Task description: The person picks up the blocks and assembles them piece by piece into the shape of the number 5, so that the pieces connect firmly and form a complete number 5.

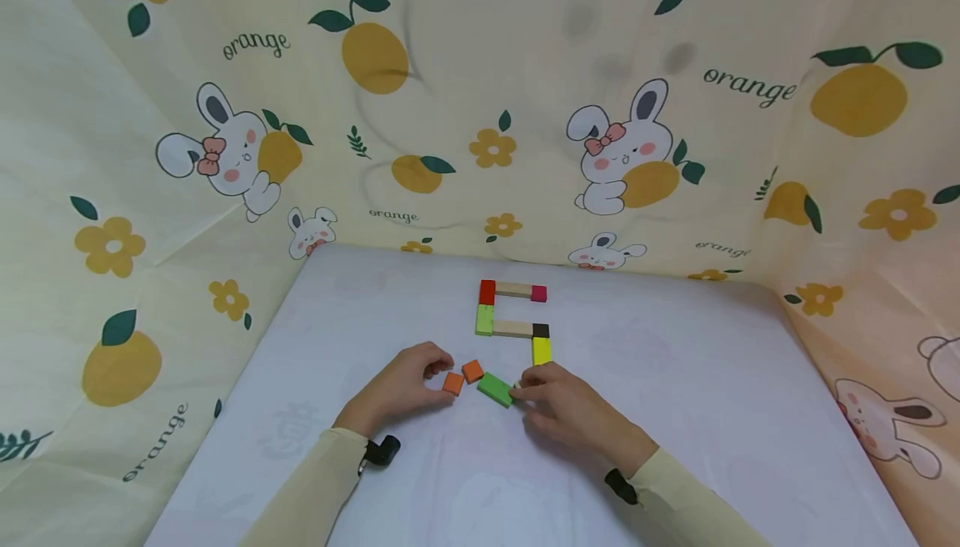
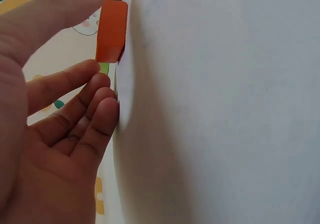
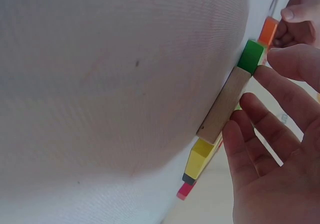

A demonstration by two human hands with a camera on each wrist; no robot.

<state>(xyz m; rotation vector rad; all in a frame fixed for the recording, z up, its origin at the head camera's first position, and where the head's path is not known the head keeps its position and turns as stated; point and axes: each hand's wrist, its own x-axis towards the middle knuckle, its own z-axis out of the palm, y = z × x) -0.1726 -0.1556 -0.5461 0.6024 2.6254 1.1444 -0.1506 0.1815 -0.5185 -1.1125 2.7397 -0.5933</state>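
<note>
My left hand (image 1: 401,384) pinches an orange block (image 2: 112,30) between thumb and index fingertip, its other fingers loosely bent. My right hand (image 1: 573,414) has fairly straight fingers. In the right wrist view, its thumb and index tips touch beside the green block (image 3: 251,57), and the other fingers lie along a plain wooden block (image 3: 223,105). That wooden block sits between the green block and a yellow block (image 1: 542,350), mostly hidden by my hand in the head view. A second orange block (image 1: 472,371) lies between the held one and the green one.
Further up the white table (image 1: 675,363), a red block (image 1: 487,292), a light green block (image 1: 485,319), a pink block (image 1: 539,293), a black block (image 1: 541,330) and wooden blocks form an angular line. A patterned cloth (image 1: 465,113) hangs behind.
</note>
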